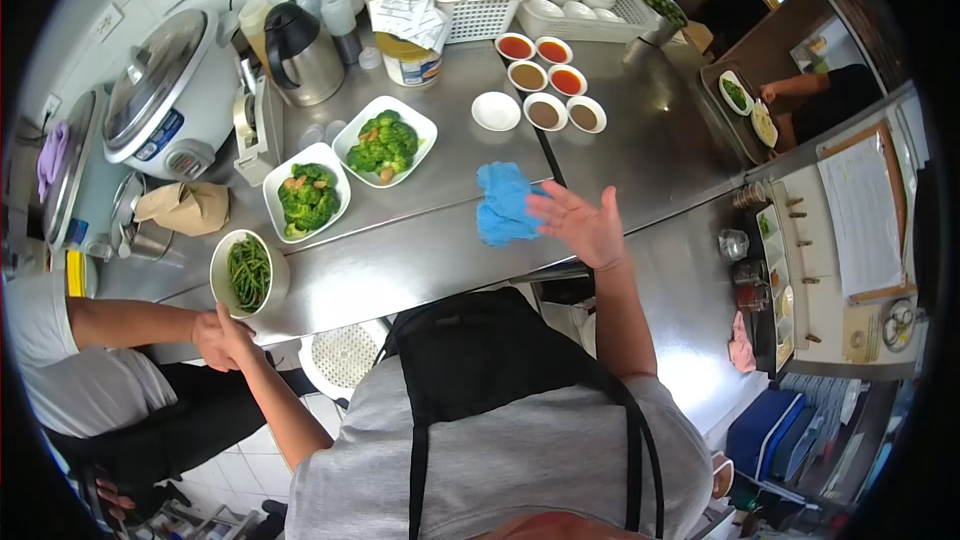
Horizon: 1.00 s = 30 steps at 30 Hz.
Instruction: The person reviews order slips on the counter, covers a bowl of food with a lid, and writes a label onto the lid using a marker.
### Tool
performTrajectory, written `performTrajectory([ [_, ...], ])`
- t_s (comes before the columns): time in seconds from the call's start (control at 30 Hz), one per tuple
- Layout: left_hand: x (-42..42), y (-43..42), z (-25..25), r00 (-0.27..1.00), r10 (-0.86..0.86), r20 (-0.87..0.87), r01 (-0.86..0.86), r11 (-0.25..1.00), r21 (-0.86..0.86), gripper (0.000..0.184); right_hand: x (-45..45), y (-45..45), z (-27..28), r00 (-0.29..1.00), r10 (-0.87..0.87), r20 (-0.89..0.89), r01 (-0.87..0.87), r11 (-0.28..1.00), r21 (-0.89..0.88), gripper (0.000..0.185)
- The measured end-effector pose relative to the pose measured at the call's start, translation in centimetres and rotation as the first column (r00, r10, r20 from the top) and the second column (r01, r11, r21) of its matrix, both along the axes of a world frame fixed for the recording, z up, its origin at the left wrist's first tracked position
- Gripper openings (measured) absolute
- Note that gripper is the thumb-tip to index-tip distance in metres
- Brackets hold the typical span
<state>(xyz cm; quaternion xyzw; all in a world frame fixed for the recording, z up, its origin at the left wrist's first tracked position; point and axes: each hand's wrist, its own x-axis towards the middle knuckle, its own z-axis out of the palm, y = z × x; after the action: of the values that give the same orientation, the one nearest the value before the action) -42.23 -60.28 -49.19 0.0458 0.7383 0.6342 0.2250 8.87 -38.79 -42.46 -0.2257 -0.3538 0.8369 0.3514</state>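
My right hand [582, 225] is raised over the steel counter's front edge, fingers spread and palm showing, beside a crumpled blue cloth [505, 205]. At the left, my left hand [238, 338] is at the rim of a white bowl of green beans [249, 273], touching a co-worker's hand [212, 340]; its fingers are partly hidden. Two square white bowls of broccoli [308, 202] [385, 142] stand behind the bean bowl. Small white bowls of red and brown sauce [545, 112] stand beyond the cloth, with one empty white bowl [496, 111] beside them.
A rice cooker [165, 90], a paper bag [183, 208] and a steel jug [303, 55] stand at the left. White baskets [480, 18] line the back. Another person's arm [800, 90] reaches over a tray [735, 130] at the right. A co-worker [90, 380] stands close at the left.
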Motion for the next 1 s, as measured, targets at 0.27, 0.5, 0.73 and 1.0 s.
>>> performTrajectory([
  [0.27, 22.4, 14.1, 3.4, 0.418, -0.734, -0.535, 0.811, 0.567, -0.143, 0.027, 3.7, -3.0, -1.1, 0.983, 0.066, 0.173, -0.077, 0.995, 0.057, 0.094],
  [0.5, 37.6, 21.4, -2.9, -0.233, -0.731, -0.641, 0.603, 0.409, -0.685, 0.057, 8.5, -8.6, -2.3, 0.961, -0.008, 0.277, 0.005, 1.000, 0.013, 0.089],
  [0.73, 44.6, 28.5, -5.6, -0.389, -0.600, -0.699, 0.771, 0.203, -0.603, 0.046, 14.8, -16.1, -3.1, 0.928, -0.311, 0.207, 0.326, 0.944, -0.044, 0.091],
  [1.0, 56.8, 23.9, -4.5, -0.657, -0.399, -0.639, 0.744, -0.210, -0.634, 0.043, 19.0, -21.2, -3.7, 0.841, -0.522, 0.145, 0.534, 0.843, -0.065, 0.093],
])
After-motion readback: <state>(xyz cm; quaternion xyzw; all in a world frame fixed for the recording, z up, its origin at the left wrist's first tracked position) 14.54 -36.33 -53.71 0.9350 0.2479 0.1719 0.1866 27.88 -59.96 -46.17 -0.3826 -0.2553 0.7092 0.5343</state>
